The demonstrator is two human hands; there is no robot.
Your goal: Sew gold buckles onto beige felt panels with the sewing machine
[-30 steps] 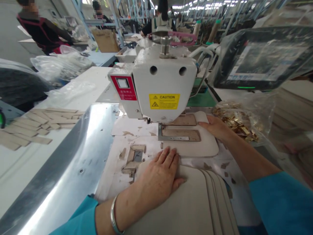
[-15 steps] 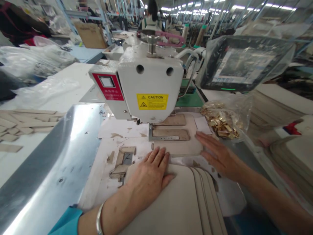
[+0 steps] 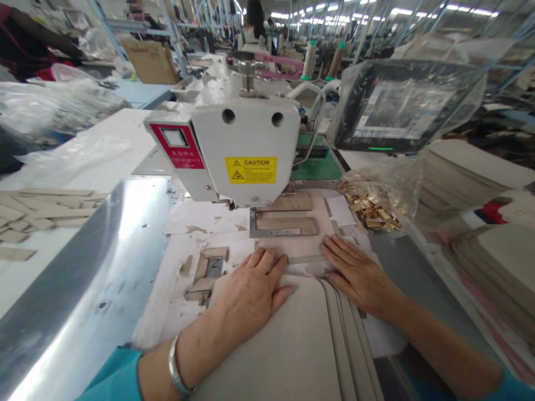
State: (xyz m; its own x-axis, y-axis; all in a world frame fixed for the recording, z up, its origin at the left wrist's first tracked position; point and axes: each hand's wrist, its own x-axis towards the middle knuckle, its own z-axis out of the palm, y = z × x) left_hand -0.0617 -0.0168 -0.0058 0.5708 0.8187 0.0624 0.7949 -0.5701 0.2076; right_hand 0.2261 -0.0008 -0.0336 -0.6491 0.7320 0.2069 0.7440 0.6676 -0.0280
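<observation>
The fingers of the left hand (image 3: 253, 289) are straight and nearly side by side, the thumb spread a little away; they lie flat, closed round nothing. Their tips reach the near edge of a pale beige, smooth flat panel (image 3: 295, 248), while the palm and thumb rest over a stack of beige, round-cornered flat sheets (image 3: 280, 345). The right hand (image 3: 361, 275) is likewise extended, palm down and gripping nothing, its fingertips touching the panel's near right corner; how hard either hand presses cannot be told.

The panel lies on a white, paper-like sheet (image 3: 167, 289) scattered with brown scraps, just beyond the stack. Over it sits a grey metal, angular bracket (image 3: 252, 224) with brown, elongated pads, partly below a white, bulky machine head (image 3: 246, 133) bearing a yellow caution label (image 3: 251, 170) and a red emergency-stop label (image 3: 177, 146). Left of the left hand is a brown, layered frame (image 3: 201, 270) around a small dark opening.

A silver, rounded bangle (image 3: 174, 365) circles the left wrist, below which a teal sleeve (image 3: 115, 379) shows. Farther out, a clear plastic bag of gold-coloured metal pieces (image 3: 378, 211) lies to the right, under a dark-framed, plastic-wrapped screen (image 3: 401, 111); beige, flat strips (image 3: 45, 210) cover part of the white table at left.
</observation>
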